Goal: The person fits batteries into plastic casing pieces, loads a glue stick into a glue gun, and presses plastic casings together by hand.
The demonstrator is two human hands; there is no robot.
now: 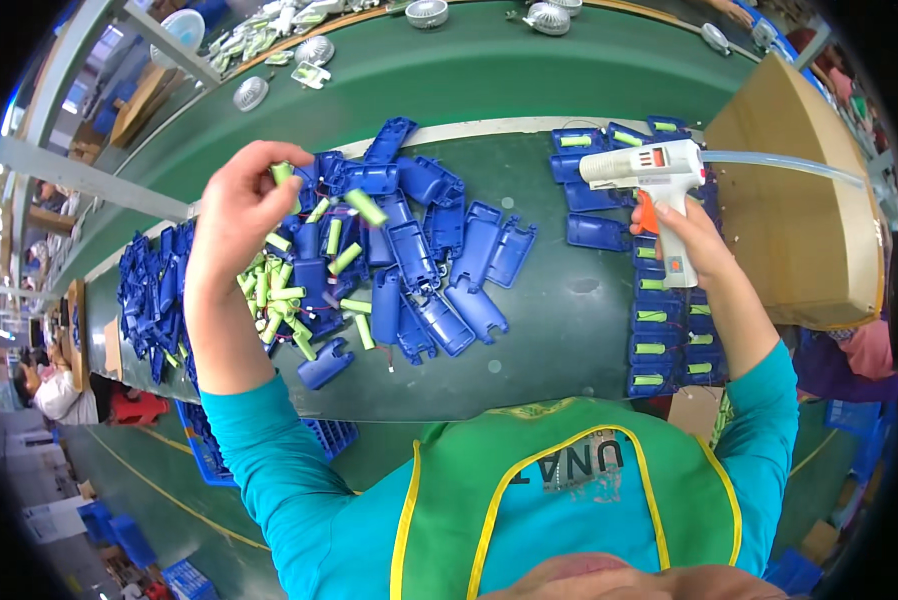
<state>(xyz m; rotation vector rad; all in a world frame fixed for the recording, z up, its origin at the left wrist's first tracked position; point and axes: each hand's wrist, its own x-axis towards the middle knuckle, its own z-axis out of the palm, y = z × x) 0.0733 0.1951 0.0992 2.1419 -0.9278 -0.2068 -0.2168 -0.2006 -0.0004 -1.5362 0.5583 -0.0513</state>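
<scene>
- Apron (449, 500), green with yellow edging, nearest; teal sleeves (244, 425) beside it, forearms reaching over the worktop (559, 350).
- Right hand (697, 238) wrapped round the grip of the white glue gun (667, 178); finger near the orange trigger, can't tell if pressed. Nozzle points left, over blue shells.
- Left hand (239, 210) pinching a green cell (283, 174) between thumb and fingers, above the pile. Second cell (366, 207) blurred just right of it; can't tell if it hangs from the hand.
- Loose cells (287, 293) heaped under and right of the left wrist, thin wires among them; loose shells (477, 245) scattered right of that.
- Filled shells (672, 350) in columns at right, one cell in each; bare shells (597, 232) near the nozzle, no cell seen.
- Step, my read: fetching a cell, gun ready, for glueing into a shell. Next move calls for freeing the cell's wires, carrying it right to a bare shell, glue placed before seating.
- Carton (809, 200) right of the gun, behind the clear glue stick (769, 158).
- Far: green belt (489, 85), white fan heads (547, 18) along its far side.
</scene>
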